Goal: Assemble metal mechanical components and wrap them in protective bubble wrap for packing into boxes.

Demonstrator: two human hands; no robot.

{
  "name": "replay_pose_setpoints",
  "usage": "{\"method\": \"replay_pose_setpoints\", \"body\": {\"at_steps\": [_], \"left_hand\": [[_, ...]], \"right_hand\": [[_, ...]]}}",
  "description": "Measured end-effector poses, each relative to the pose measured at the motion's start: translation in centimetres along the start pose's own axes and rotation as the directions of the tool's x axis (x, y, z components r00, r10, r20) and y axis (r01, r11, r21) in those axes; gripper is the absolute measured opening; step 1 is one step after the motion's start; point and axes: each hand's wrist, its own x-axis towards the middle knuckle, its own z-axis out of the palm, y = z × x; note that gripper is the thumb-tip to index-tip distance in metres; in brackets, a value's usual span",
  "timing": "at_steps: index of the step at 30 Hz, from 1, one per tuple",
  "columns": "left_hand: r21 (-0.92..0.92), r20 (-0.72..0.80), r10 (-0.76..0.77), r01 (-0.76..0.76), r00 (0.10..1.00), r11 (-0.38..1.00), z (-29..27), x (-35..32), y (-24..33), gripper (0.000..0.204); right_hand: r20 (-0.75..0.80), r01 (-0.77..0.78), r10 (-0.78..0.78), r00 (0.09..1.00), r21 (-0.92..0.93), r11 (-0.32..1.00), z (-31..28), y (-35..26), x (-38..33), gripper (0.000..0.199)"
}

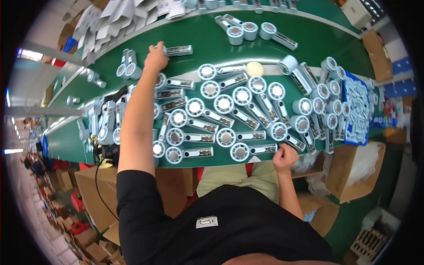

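My left hand [157,58] reaches far forward onto the green conveyor belt. Its fingers close over the round head of a light-blue handheld fan body [179,50], whose open handle points right and shows electronic parts inside; the hand hides most of that head. At the bench's front edge, my right hand [285,157] is curled closed beside the handle end of another fan body [240,152]. Whether anything is inside those fingers I cannot make out. Between my hands lie many similar fan bodies [224,104], round heads with silver centres, handles turned various ways.
A blue basket [366,137] full of small light-blue parts stands at the right. On the belt lie more fan bodies [235,35]. A cream disc [255,69] sits by the belt's rail. White folded cartons [123,14] fill the far left; an open cardboard box [357,172] stands below right.
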Motion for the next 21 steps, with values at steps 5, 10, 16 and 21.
{"method": "replay_pose_setpoints", "body": {"at_steps": [5, 10, 16, 21], "left_hand": [[0.0, 0.007, -0.011, 0.011, 1.0, 1.0, 0.9, 0.3, 0.3, 0.068], [-0.018, 0.007, 0.0, 0.0, 1.0, 1.0, 1.5, 0.6, 0.9, 0.067], [-0.026, 0.013, -0.005, 0.006, 1.0, 1.0, 1.1, 0.2, 2.4, 0.066], [-0.04, 0.016, 0.014, -0.013, 1.0, 0.999, 1.1, 0.2, 3.6, 0.067]], "right_hand": [[-0.029, -0.01, 0.01, 1.0, 0.01, 1.0, 0.1, -0.3, 0.2, 0.018], [-0.009, -0.026, 0.025, 1.0, -0.032, 0.999, 0.2, -0.2, -0.1, 0.016], [-0.042, -0.019, 0.018, 0.999, -0.015, 1.0, 0.2, -0.4, 0.2, 0.015], [-0.038, -0.025, 0.023, 0.999, -0.036, 0.999, 0.2, -0.4, 0.2, 0.015]]}}
